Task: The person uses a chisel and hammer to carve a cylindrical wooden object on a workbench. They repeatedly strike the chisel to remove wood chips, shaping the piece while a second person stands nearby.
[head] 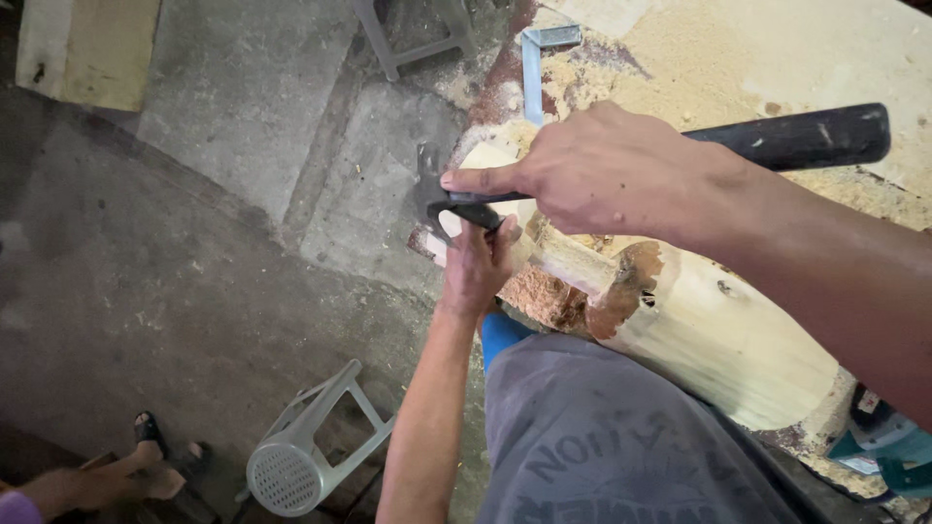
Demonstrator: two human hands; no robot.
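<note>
Head view: drawknife (456, 199) gripped by right hand (602, 170) fingers, left hand (478, 264) fingers beneath.

The floor (194, 243) is grey, stained concrete, dusted with wood chips. A pale plastic stool (306, 451) lies tipped on its side at the lower left, and another stool's legs (413, 39) stand at the top. A yellowish board (92, 49) rests in the upper left corner. Sawdust covers the worktop (757, 58). Soft daylight falls evenly.
</note>
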